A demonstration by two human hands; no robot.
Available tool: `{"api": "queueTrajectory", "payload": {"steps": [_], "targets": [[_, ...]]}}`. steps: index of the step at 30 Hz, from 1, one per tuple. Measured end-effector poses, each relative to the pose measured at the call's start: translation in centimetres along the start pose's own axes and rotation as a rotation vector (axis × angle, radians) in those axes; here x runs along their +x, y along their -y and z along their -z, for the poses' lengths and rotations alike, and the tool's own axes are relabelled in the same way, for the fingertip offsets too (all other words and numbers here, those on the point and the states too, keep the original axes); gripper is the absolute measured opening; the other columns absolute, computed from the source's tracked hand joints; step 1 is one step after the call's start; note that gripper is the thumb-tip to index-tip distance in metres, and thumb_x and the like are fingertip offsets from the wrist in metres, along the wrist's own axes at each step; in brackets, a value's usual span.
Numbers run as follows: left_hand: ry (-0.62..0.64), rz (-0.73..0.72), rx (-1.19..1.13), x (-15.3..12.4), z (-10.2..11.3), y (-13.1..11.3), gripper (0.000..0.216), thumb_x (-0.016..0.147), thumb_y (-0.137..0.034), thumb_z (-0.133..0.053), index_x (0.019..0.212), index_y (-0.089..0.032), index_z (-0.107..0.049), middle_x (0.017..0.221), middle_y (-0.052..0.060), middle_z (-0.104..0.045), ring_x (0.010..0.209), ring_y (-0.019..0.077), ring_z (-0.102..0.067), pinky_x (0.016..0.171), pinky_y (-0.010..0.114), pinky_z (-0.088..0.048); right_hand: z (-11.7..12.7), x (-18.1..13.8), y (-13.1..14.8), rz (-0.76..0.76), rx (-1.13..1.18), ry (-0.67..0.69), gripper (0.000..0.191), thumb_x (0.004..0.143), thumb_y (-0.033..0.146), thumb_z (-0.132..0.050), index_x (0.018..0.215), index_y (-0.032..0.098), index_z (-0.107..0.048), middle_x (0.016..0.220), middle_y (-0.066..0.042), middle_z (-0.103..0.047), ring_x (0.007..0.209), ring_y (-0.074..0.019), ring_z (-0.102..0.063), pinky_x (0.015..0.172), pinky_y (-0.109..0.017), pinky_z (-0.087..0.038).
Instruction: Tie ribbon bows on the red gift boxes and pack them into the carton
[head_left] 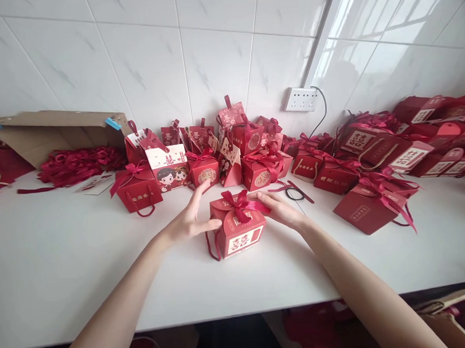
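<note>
A red gift box (237,233) with a pale label stands upright on the white table, in the middle of the head view. A ribbon bow (241,206) is tied on its top, and a red cord handle (212,248) hangs at its left side. My left hand (193,215) is beside the box's left end, thumb and fingers spread apart, with the thumb tip close to its upper edge. At the right end, my right hand (279,208) has its fingers stretched along the bow's tail; whether they press on the box is hard to see. Neither hand grips anything visibly.
Several finished-looking red boxes (137,189) line the wall. A cardboard box (58,128) with red ribbons (82,163) lies at the left. Stacked boxes (374,140) fill the right. A black cord loop (295,193) lies behind my right hand, and a power socket (300,99) is on the wall.
</note>
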State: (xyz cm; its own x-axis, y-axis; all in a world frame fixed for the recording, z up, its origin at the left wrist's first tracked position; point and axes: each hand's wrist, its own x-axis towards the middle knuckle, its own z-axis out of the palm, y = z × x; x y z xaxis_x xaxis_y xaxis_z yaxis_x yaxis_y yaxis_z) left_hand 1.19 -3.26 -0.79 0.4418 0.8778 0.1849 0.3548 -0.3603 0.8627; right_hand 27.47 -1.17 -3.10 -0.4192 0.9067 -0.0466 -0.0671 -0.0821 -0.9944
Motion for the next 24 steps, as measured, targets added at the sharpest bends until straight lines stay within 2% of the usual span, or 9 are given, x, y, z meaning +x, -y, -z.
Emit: {"api": "queueTrajectory", "payload": {"steps": [4,6,8,11,14,16,18,21,24], "targets": [[-0.341,0.085,0.067,0.6,0.5,0.4,0.076,0.075,-0.044,-0.06,0.139,-0.024,-0.023,0.15,0.012,-0.021,0.138,0.0303,-0.021,0.111,0.05,-0.018,1.5,0.3,0.0,-0.07,-0.083,-0.173,0.042,0.073,0.057,-0.061,0.08,0.016,-0.064,0.065,-0.002,-0.062,0.054,-0.0106,-0.054,0.055,-0.025,-0.044],[-0.376,0.097,-0.01,0.7,0.4,0.2,0.068,0.076,-0.048,-0.057,0.133,-0.022,-0.031,0.145,0.013,-0.031,0.134,0.029,-0.029,0.109,0.048,-0.023,1.9,0.3,0.1,-0.079,-0.14,-0.215,0.042,0.074,0.057,-0.061,0.078,0.015,-0.063,0.057,0.0,-0.057,0.048,-0.0092,-0.049,0.05,-0.024,-0.04],[-0.242,0.078,-0.114,0.6,0.2,-0.2,0.068,0.075,-0.053,-0.057,0.131,-0.021,-0.035,0.141,0.014,-0.039,0.133,0.0289,-0.033,0.108,0.047,-0.026,1.9,0.2,0.2,-0.022,-0.154,-0.204,0.043,0.076,0.058,-0.058,0.083,0.016,-0.062,0.065,-0.002,-0.059,0.054,-0.0104,-0.052,0.054,-0.025,-0.043],[-0.039,0.023,-0.134,0.3,-0.4,-0.7,0.078,0.07,-0.052,-0.064,0.134,-0.022,-0.03,0.14,0.014,-0.04,0.134,0.0278,-0.031,0.109,0.045,-0.025,1.4,-0.3,0.5,0.128,-0.125,-0.035,0.053,0.074,0.062,-0.059,0.108,0.02,-0.057,0.107,-0.009,-0.06,0.093,-0.0184,-0.06,0.08,-0.032,-0.048],[0.035,0.041,-0.113,0.2,-0.9,-0.7,0.075,0.071,-0.046,-0.066,0.133,-0.025,-0.031,0.141,0.011,-0.038,0.13,0.0262,-0.038,0.105,0.04,-0.032,0.8,-0.8,0.8,0.218,-0.185,0.196,0.09,0.058,0.064,-0.071,0.133,0.03,-0.037,0.144,-0.011,-0.032,0.129,-0.0263,-0.037,0.098,-0.04,-0.04],[0.02,0.058,-0.111,0.3,-0.9,-0.6,0.066,0.073,-0.044,-0.064,0.13,-0.025,-0.035,0.14,0.01,-0.04,0.126,0.0254,-0.042,0.102,0.038,-0.037,0.4,-1.0,0.8,0.223,-0.284,0.266,0.105,0.053,0.058,-0.077,0.14,0.033,-0.024,0.15,-0.011,-0.02,0.136,-0.0282,-0.025,0.102,-0.043,-0.037],[-0.046,0.045,-0.095,0.5,-0.8,-0.5,0.057,0.076,-0.043,-0.062,0.125,-0.024,-0.041,0.137,0.008,-0.044,0.125,0.0243,-0.043,0.1,0.037,-0.037,0.1,-1.0,0.7,0.226,-0.388,0.261,0.108,0.056,0.05,-0.08,0.143,0.033,-0.016,0.15,-0.011,-0.018,0.136,-0.0288,-0.023,0.103,-0.046,-0.035],[-0.155,0.01,-0.024,0.6,-0.7,-0.5,0.042,0.078,-0.04,-0.057,0.116,-0.023,-0.049,0.129,0.006,-0.05,0.122,0.0227,-0.044,0.099,0.035,-0.037,-0.4,-1.1,0.5,0.242,-0.479,0.202,0.109,0.061,0.043,-0.079,0.144,0.033,-0.01,0.148,-0.012,-0.024,0.133,-0.0293,-0.029,0.1,-0.048,-0.038],[-0.221,-0.039,0.092,0.5,-0.5,-0.8,0.029,0.077,-0.036,-0.056,0.102,-0.021,-0.06,0.114,0.006,-0.054,0.115,0.0231,-0.047,0.096,0.034,-0.038,-1.0,-1.1,0.4,0.271,-0.501,0.164,0.107,0.06,0.041,-0.079,0.144,0.034,-0.012,0.145,-0.013,-0.027,0.127,-0.0292,-0.038,0.097,-0.048,-0.041]]}}
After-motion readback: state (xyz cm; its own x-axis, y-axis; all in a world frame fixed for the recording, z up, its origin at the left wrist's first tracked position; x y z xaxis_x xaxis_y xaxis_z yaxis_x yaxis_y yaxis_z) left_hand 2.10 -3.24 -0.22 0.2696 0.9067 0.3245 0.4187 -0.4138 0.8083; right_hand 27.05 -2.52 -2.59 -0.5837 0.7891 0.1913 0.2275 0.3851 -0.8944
